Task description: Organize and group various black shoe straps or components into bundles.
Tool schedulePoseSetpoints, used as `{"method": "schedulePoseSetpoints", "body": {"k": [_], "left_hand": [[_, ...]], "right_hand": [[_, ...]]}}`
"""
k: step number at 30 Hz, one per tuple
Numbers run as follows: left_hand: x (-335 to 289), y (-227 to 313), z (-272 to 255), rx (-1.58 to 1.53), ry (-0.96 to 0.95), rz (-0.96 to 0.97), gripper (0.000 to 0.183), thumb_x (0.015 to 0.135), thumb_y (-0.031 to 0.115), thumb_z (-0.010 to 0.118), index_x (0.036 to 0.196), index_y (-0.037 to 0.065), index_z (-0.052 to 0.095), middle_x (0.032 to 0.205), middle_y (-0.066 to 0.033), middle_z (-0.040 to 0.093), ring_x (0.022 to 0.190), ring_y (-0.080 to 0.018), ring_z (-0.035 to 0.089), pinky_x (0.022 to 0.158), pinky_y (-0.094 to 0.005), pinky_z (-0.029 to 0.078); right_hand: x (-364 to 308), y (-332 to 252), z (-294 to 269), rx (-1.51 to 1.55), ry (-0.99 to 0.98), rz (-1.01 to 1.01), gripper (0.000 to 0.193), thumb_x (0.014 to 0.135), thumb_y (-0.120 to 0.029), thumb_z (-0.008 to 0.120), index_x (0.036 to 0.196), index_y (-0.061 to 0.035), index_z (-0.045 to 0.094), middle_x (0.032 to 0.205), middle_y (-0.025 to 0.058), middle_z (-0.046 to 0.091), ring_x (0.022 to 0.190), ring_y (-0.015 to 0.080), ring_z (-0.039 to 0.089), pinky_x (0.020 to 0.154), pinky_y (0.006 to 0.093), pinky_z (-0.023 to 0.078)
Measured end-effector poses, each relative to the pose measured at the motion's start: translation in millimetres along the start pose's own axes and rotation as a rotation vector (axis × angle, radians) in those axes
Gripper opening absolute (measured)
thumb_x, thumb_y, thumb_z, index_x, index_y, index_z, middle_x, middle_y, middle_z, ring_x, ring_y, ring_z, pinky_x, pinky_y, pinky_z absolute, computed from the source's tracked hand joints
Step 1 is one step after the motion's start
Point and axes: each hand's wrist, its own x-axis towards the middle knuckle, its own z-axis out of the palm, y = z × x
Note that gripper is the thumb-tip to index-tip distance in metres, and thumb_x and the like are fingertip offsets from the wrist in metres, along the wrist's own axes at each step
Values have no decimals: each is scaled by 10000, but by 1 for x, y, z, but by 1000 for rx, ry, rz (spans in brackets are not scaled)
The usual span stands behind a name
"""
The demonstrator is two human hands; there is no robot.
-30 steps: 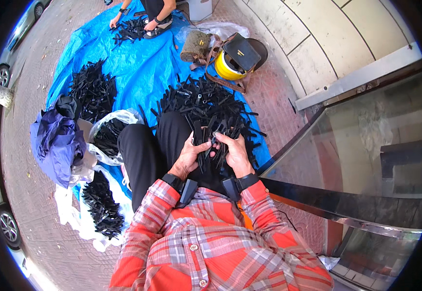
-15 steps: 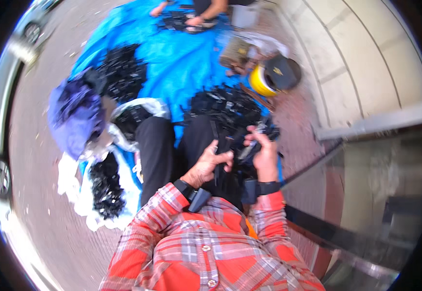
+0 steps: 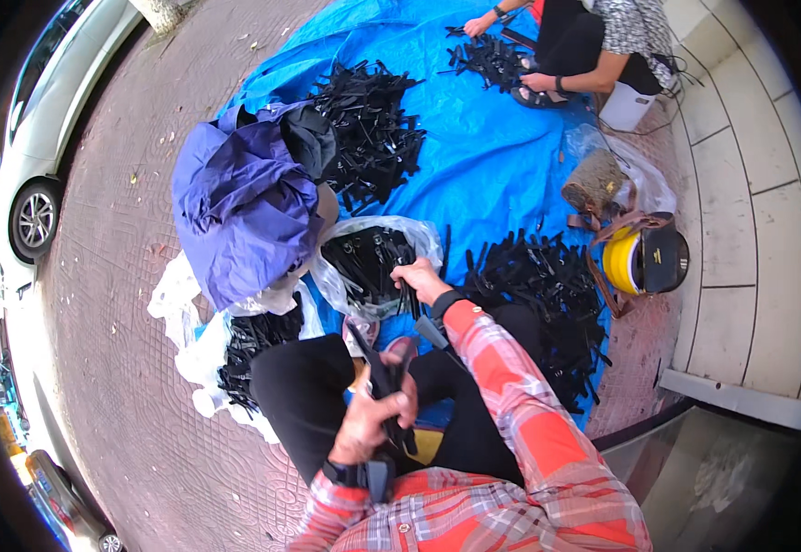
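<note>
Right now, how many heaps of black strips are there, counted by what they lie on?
Loose heaps on the blue sheet: 3
Other heaps in or on pale plastic: 2
Total: 5

There are three piles of black strips on one blue sheet, and one yellow bucket.

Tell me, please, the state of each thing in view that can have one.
Bare left hand: closed around narrow black strips.
Bare right hand: fingers at the strips over the translucent plastic bag; grip unclear.
Translucent plastic bag: open, black strips inside.
Blue plastic tarp: spread out, wrinkled.
Tangled black heap on its right: loose.
Purple cloth: crumpled.
Round yellow container: open or shut, cannot tell.
</note>
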Motion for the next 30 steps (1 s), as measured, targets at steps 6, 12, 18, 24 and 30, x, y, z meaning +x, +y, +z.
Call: {"method": "schedulePoseSetpoints", "body": {"k": [6,12,18,24,30], "left_hand": [[12,9,1,-53,33,-95,555,752,21,728,1199,45,401,799,-99,545,565,-150,528,513,-272,447],[13,5,1,-39,80,-14,537,771,21,707,1199,63,386,814,-101,534,587,-172,538,526,-287,448],[14,-13,15,-105,57,-62,489,802,20,635,1234,39,406,912,-100,575,761,-222,611,670,-326,521],[17,-54,31,-113,-91,-403,254,812,-14,563,1064,-28,538,911,-141,622,751,-281,638,688,-372,564],[10,-111,61,71,-62,-539,278,791,-72,576,1047,27,532,934,-110,597,855,-235,643,715,-396,587]], "right_hand": [[50,-4,80,-516,331,9,726,651,-240,774,1180,74,387,1156,285,529,1106,427,514,955,435,426],[21,-19,90,-605,271,-123,935,626,-292,807,1306,100,299,1283,325,399,1222,430,392,1016,437,361],[-79,-50,-12,125,-58,-216,374,839,-183,654,1107,53,540,983,158,636,901,258,634,818,364,507],[-289,-76,-92,334,95,-323,220,909,-161,575,1046,10,550,1002,123,612,892,196,622,803,329,518],[-392,-3,-108,-34,677,-603,181,878,-30,566,1053,5,542,983,90,594,904,148,595,761,302,529]]}}
